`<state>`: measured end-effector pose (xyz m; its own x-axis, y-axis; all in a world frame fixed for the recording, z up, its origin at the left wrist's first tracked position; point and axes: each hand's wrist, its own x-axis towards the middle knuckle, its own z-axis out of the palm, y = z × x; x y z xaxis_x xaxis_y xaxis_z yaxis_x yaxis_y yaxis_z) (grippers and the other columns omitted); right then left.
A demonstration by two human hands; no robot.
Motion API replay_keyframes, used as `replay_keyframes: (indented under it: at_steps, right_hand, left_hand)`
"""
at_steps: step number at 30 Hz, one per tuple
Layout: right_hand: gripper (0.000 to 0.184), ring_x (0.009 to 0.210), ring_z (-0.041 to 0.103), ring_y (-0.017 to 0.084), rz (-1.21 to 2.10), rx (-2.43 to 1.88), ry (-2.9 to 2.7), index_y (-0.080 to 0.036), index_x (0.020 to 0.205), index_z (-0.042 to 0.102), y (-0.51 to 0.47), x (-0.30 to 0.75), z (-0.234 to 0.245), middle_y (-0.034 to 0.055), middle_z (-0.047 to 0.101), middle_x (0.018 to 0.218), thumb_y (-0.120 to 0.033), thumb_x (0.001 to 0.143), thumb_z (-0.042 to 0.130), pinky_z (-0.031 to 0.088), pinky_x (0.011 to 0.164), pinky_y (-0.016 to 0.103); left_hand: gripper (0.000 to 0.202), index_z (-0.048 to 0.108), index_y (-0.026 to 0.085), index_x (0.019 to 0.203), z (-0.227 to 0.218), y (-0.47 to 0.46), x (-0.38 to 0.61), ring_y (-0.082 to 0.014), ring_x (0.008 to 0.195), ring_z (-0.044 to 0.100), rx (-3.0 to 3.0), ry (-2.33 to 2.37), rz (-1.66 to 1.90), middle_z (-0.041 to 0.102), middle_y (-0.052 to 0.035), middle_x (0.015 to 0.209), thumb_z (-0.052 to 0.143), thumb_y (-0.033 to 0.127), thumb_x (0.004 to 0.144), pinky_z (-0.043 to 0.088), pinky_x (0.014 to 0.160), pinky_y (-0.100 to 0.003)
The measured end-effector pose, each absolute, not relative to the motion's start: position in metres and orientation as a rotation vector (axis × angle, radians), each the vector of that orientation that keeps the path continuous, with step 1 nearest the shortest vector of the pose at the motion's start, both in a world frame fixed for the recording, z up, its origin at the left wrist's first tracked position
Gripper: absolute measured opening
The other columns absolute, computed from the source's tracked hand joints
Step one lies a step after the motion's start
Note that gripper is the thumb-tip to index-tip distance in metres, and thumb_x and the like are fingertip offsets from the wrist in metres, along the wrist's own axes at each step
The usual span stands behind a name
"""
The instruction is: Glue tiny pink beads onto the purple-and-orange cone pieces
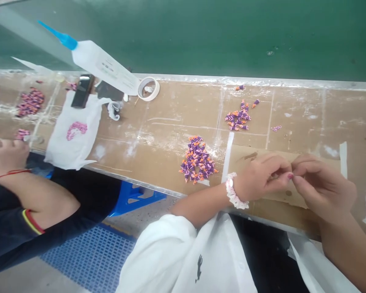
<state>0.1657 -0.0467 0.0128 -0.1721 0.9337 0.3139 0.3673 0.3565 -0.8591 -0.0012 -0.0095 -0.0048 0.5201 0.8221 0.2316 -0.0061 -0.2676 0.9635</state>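
Note:
My left hand [264, 176], with a lacy white band at its wrist, meets my right hand [326, 189] fingertip to fingertip above a brown cardboard sheet [240, 156]. Both are closed in a pinch. A tiny pink piece [290, 176] shows between the fingertips; its shape is too small to tell. Left of my left wrist lies a pile of small purple, orange and pink figures [198, 160]. Farther back sits a smaller cluster of the same figures [238, 118]. Several tiny pink and purple bits [276, 128] lie just beyond my hands.
A white bottle with a blue nozzle [102, 65] leans near a tape roll [149, 88]. A phone [82, 91] rests on a white cloth [73, 142] with pink pieces. At left are another person's arm [42, 193] and a pink pile [31, 101]. A blue stool [140, 199] stands below the table edge.

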Motion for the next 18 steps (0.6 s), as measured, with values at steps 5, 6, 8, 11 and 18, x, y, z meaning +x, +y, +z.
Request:
replay_keyframes:
  at_steps: [5,6,8,11,18]
  right_hand:
    - [0.018,0.067,0.056,0.015,0.819,-1.143,-1.711,-0.023,0.083,0.058,-0.047,0.165,0.014,-0.0004,0.058,0.074,-0.006,0.083,0.062,0.047,0.058,0.030]
    - [0.018,0.066,0.056,0.015,0.831,-1.141,-1.702,-0.023,0.082,0.058,-0.046,0.165,0.014,-0.0006,0.057,0.073,-0.006,0.083,0.062,0.047,0.058,0.030]
    - [0.018,0.065,0.056,0.015,0.873,-1.134,-1.686,-0.023,0.080,0.058,-0.045,0.163,0.015,-0.0011,0.057,0.071,-0.006,0.083,0.062,0.047,0.058,0.030]
    - [0.017,0.063,0.055,0.015,0.925,-1.104,-1.664,-0.023,0.079,0.057,-0.045,0.161,0.018,-0.0005,0.056,0.069,-0.007,0.084,0.061,0.046,0.055,0.031]
    - [0.018,0.061,0.053,0.019,0.755,-1.104,-1.626,-0.024,0.081,0.057,-0.045,0.169,0.022,0.0013,0.053,0.066,-0.007,0.084,0.059,0.043,0.057,0.037]
  left_hand:
    - [0.018,0.046,0.023,0.074,-0.005,-0.007,-0.004,-0.0146,0.071,0.052,1.686,0.662,0.964,0.056,-0.0034,0.076,0.046,0.030,0.090,0.048,0.071,-0.031]
    - [0.018,0.046,0.023,0.074,-0.005,-0.006,-0.004,-0.0146,0.071,0.052,1.702,0.644,0.972,0.056,-0.0034,0.075,0.045,0.029,0.090,0.048,0.071,-0.031]
    - [0.018,0.047,0.023,0.074,-0.005,-0.005,-0.005,-0.0151,0.072,0.054,1.732,0.616,0.955,0.058,-0.0041,0.076,0.044,0.029,0.091,0.049,0.072,-0.031]
    - [0.020,0.052,0.023,0.075,-0.003,-0.003,-0.007,-0.0177,0.080,0.060,1.806,0.586,0.844,0.063,-0.0073,0.083,0.044,0.031,0.091,0.050,0.078,-0.034]
    - [0.019,0.058,0.022,0.078,0.013,0.027,-0.048,-0.0227,0.093,0.059,2.024,1.300,0.882,0.065,-0.0105,0.090,0.047,0.030,0.092,0.044,0.088,-0.038]
